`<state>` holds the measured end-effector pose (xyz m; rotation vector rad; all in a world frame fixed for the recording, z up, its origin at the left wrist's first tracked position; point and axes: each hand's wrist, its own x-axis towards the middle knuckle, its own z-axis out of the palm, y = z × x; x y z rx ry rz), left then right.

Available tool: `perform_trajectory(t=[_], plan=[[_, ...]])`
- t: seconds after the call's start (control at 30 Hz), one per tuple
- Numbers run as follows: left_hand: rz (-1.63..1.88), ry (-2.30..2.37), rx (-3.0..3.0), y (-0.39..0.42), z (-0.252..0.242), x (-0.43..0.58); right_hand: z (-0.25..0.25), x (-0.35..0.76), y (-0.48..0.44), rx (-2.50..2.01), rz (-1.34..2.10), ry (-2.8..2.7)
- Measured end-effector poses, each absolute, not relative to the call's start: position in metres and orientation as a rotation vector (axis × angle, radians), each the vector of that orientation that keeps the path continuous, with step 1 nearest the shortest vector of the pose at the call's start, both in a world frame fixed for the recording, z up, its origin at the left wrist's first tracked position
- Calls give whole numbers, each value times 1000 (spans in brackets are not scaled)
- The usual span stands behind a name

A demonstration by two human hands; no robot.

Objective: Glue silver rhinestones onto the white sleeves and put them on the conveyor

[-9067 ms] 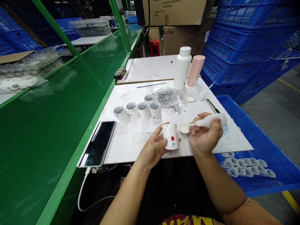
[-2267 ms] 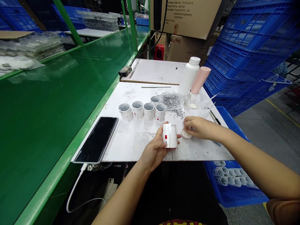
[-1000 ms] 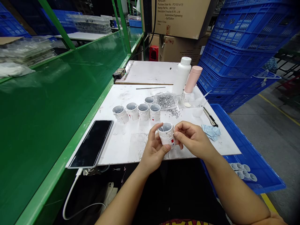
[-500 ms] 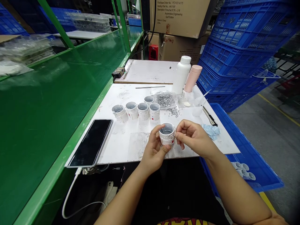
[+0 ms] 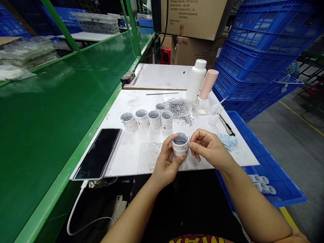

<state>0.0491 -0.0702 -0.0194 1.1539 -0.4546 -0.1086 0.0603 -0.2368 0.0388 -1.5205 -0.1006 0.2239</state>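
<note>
Over the surface, left hand grips a likely unfinished cup. Right hand: pinch unclear. Five standing cups seem done.

This place is looking like a factory. A long green belt is lying along the left edge of the table. Blue crates are standing piled beyond the far right corner, and brown boxes are sitting past the far edge. Look-alike cups are standing on top. Yellow lines are marking the floor.
</note>
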Motion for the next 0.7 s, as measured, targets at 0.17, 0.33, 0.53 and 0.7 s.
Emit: perform_trajectory(t=[0.17,0.33,0.53,0.7], plan=[[-144,-388,1103,-70,-17,50,38,61,-230,-1532,160,-76],[-178,-345,1045,-70,-12,50,40,61,-226,-1551,101,-79],[-216,-173,894,-66,-8,54,50,76,-262,-1799,-302,-71],[-246,-53,842,-64,-4,58,41,120,-287,-2421,-386,-269]])
